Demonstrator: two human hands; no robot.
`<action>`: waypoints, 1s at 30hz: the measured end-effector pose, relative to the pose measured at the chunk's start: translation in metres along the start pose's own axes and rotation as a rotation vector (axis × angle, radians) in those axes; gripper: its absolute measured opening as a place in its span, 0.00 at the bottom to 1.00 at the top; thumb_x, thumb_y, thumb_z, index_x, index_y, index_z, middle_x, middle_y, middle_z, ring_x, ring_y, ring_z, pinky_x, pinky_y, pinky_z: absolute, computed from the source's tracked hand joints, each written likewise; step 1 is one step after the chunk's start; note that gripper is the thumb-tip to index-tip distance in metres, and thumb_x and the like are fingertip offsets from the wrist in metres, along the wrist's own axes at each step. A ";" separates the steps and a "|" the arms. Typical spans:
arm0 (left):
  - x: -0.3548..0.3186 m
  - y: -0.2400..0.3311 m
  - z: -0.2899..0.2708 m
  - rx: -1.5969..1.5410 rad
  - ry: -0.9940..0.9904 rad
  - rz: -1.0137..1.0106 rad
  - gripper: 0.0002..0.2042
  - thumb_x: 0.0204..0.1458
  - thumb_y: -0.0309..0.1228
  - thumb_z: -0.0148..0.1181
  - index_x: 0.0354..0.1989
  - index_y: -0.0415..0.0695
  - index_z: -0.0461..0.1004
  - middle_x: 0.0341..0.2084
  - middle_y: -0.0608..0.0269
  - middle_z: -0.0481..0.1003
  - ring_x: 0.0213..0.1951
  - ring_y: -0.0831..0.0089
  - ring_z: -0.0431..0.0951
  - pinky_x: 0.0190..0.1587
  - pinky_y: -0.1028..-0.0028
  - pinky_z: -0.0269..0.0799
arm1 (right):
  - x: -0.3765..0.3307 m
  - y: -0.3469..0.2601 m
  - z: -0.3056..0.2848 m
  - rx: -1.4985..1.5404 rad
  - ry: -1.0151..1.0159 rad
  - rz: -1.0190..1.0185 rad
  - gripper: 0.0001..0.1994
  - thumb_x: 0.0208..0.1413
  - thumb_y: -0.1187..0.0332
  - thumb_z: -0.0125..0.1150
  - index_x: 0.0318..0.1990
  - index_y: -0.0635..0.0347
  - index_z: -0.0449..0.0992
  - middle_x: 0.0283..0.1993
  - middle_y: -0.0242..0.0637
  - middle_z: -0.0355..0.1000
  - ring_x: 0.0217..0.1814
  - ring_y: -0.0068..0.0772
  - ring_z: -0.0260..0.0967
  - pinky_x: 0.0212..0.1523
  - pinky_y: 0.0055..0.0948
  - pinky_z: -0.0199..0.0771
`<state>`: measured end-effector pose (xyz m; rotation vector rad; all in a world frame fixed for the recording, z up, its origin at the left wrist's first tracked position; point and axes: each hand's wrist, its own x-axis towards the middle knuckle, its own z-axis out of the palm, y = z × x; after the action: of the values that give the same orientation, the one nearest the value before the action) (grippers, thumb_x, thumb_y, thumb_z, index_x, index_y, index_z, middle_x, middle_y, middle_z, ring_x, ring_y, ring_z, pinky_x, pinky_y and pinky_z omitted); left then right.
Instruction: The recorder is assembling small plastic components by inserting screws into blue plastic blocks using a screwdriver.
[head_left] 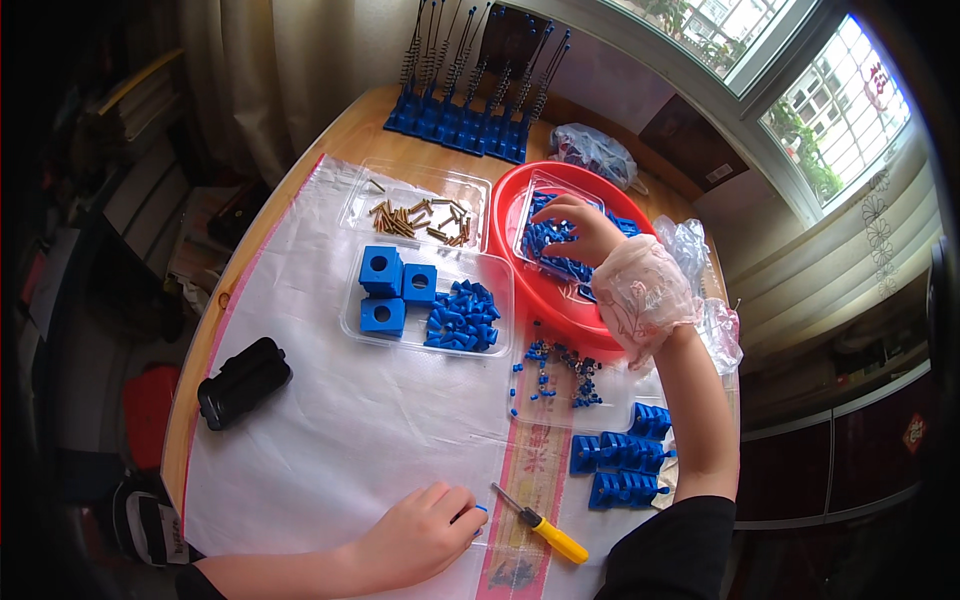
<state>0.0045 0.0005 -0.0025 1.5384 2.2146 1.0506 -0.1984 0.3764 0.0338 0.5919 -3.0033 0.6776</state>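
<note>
My left hand point(430, 528) rests on the white sheet near the front edge, its fingers curled round a small blue plastic part point(481, 508) that is mostly hidden. My right hand point(580, 232) reaches over a clear tray of small blue plastic parts point(545, 236) inside the red basin point(503, 205). Its thumb and fingers are apart, and nothing shows between them. A frilly pale pink cuff point(648, 290) wraps that wrist. Just right of my left hand lies a screwdriver point(552, 535) with a yellow handle.
One clear tray point(350, 325) holds blue blocks and cone-like pieces; another behind it holds brass-coloured pins point(400, 218). Small blue caps point(585, 385) lie before the basin. Assembled blue pieces point(625, 455) stand at right, a black case point(245, 382) at left, spring-rod racks point(460, 125) behind.
</note>
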 end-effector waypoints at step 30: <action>0.001 0.000 0.002 0.011 0.017 0.033 0.07 0.46 0.25 0.59 0.35 0.41 0.71 0.33 0.58 0.68 0.38 0.62 0.70 0.39 0.68 0.70 | -0.032 0.000 0.002 -0.153 -0.111 0.203 0.24 0.41 0.78 0.71 0.50 0.57 0.74 0.41 0.42 0.74 0.44 0.42 0.73 0.48 0.34 0.73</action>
<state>0.0054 0.0021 -0.0043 1.5814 2.2172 1.0667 -0.1681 0.3872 0.0288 0.3321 -3.2115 0.4261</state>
